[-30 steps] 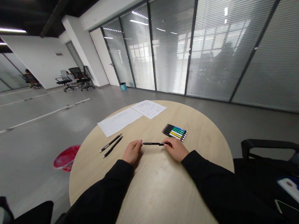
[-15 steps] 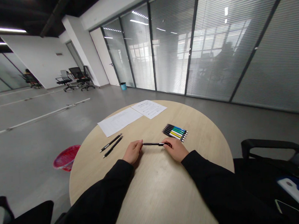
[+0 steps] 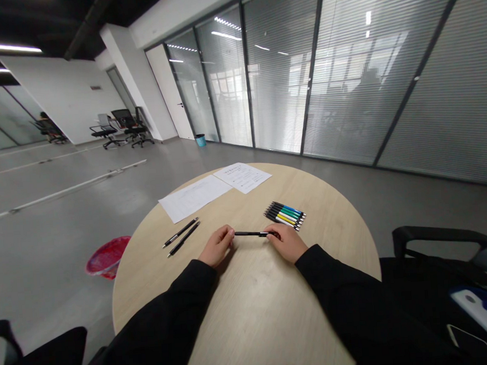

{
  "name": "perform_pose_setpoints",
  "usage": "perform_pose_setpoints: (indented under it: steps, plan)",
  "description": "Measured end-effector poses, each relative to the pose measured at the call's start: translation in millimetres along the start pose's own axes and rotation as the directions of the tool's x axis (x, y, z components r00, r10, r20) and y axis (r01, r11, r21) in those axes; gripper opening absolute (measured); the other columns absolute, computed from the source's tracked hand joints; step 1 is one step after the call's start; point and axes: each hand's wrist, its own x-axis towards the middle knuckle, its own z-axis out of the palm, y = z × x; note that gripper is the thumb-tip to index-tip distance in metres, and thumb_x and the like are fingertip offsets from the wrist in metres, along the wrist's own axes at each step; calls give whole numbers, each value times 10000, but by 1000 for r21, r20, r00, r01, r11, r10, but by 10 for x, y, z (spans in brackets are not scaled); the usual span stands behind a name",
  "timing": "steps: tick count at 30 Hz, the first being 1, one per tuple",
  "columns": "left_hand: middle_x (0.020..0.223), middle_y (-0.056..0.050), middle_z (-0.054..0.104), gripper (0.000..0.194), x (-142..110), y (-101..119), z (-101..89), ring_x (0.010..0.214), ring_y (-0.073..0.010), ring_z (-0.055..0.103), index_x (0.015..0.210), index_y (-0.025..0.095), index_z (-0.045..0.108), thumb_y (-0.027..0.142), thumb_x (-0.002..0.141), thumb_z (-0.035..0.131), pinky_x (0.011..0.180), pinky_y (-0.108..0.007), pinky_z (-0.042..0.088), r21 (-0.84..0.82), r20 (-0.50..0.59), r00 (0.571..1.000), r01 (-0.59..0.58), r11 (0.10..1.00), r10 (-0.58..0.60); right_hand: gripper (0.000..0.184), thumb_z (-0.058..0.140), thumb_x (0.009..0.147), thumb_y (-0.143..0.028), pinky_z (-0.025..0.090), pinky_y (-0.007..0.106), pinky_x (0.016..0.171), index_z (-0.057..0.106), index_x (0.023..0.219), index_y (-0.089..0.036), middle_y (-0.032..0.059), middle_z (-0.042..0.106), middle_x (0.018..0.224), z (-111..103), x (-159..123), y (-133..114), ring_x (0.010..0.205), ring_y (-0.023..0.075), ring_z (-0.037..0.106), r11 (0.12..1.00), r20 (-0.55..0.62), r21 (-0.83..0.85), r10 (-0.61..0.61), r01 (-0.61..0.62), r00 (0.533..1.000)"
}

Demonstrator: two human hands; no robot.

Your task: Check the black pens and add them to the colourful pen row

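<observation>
**Black retractable pen being held between two hands on a round table**

A black retractable pen (image 3: 253,234) is being held crosswise at the centre of the frame, between the person's hands. The right hand (image 3: 285,244) is being closed around the pen's right end, with the fingers curled over the barrel. The left hand (image 3: 215,247) is being kept curled, with its fingertips at the pen's left end; whether that end is being pinched or only touched cannot be told from this view. The handling is being confined to this one pen, and no other item is being touched.

Two black pens (image 3: 181,237) are being left side by side on the round wood-grain table (image 3: 253,321), just beyond the left hand. A tight row of pens with coloured barrels (image 3: 285,216) is lying beyond the right hand, toward the right of the tabletop. Two printed paper sheets (image 3: 242,177) are lying at the far edge of the table, at upper centre. A red basket (image 3: 108,257) is sitting on the floor at left, and office chairs (image 3: 122,124) are standing at upper left.
</observation>
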Motion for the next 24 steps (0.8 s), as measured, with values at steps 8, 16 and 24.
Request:
perform_pose_setpoints:
  steps: [8, 16, 24]
  plan:
    - [710, 37, 488, 255, 12, -95, 13, 609, -102, 464, 899, 177, 491, 388, 828, 616, 586, -238, 388, -238, 69, 996, -34, 971, 52, 181, 557, 826, -101, 434, 278, 756, 692, 921, -176, 39, 691, 898, -11, 7, 8, 808, 165, 593, 1000, -9, -18, 19, -19, 1000]
    - [691, 24, 519, 326, 5, -37, 26, 599, -119, 509, 871, 170, 534, 495, 850, 555, 608, -262, 427, -180, -10, 1000, 23, 983, -25, 175, 567, 824, -96, 424, 274, 728, 695, 913, -175, 35, 689, 866, -4, 13, 17, 779, 162, 587, 1000, -16, -19, 14, -14, 1000]
    - [534, 28, 467, 488, 18, -40, -5, 503, -115, 407, 601, 180, 486, 568, 889, 416, 525, -256, 342, 7, 10, 998, 66, 998, -66, 164, 571, 826, -102, 432, 277, 737, 691, 906, -179, 32, 694, 876, -3, 5, 12, 783, 162, 592, 1000, -12, -14, 11, -11, 1000]
